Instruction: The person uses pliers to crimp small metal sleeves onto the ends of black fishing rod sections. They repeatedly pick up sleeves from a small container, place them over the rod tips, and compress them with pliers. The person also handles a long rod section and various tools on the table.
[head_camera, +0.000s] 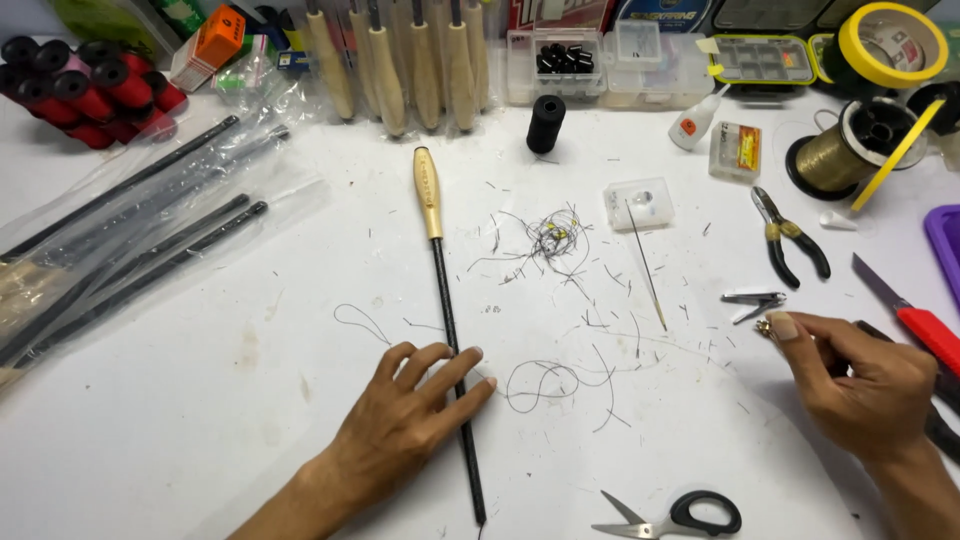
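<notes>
The left hand (405, 425) lies flat, fingers spread, pressing a slim black rod with a cork handle (447, 320) onto the white tabletop (200, 400). The right hand (865, 385) pinches a tiny metal ring (764, 326) between its fingertips. Thread scraps (550, 240), a long needle (647, 265), clippers (752, 301), pliers (785, 238) and scissors (675, 517) lie scattered between and around them.
</notes>
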